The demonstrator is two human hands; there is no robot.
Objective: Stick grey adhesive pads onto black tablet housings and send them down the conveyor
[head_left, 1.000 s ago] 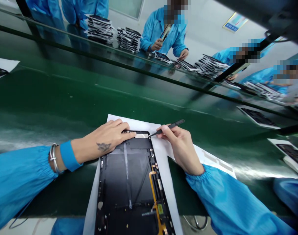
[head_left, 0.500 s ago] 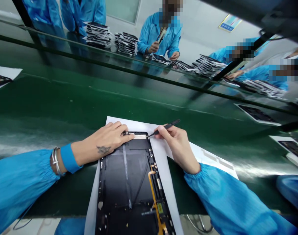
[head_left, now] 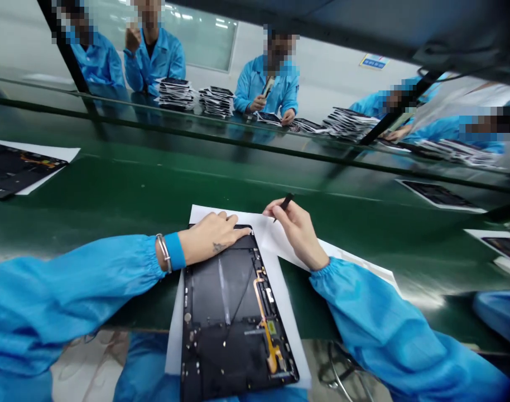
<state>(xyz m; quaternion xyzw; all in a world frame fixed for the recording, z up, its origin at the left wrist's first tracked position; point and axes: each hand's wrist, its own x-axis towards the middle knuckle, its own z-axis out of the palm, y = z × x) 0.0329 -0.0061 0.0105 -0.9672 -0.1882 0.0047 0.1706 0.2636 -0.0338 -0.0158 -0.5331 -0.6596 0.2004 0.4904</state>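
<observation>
Line bench, green belt (head_left: 154, 184) runs L–R across view. Far side: low glass divider (head_left: 238, 137) w/ co-workers in blue smocks beyond, one handling a panel at centre (head_left: 265, 84), stacks of black panels on far ledge (head_left: 175, 94). Near belt, loose panels on white sheets at L (head_left: 18, 170) and R (head_left: 439, 194).

Directly in front of wearer: white paper sheet (head_left: 280, 245) on belt, tablet-type black chassis (head_left: 225, 290) lying flat on it, inner side up, orange flex cable (head_left: 261, 298) along its R side. Long axis runs roughly near-to-far, slight tilt, far end toward belt centre, near end at belt edge.

L hand (head_left: 213, 237) lies across far end of chassis, palm down, fingers spread, fingertips reaching far R corner area; pressing/steadying, not clenched, no grasp seen. Blue wristband (head_left: 175, 251) and silver bangle (head_left: 164, 252) at L wrist.

R hand (head_left: 297, 234) is off chassis, over paper, just beyond far R corner: pinch grip, thumb + index closed on black tweezers (head_left: 285, 204). Tips point down toward paper, close to corner, gap small but contact not shown. L hand is the one on chassis; R nearer its corner only.
</observation>
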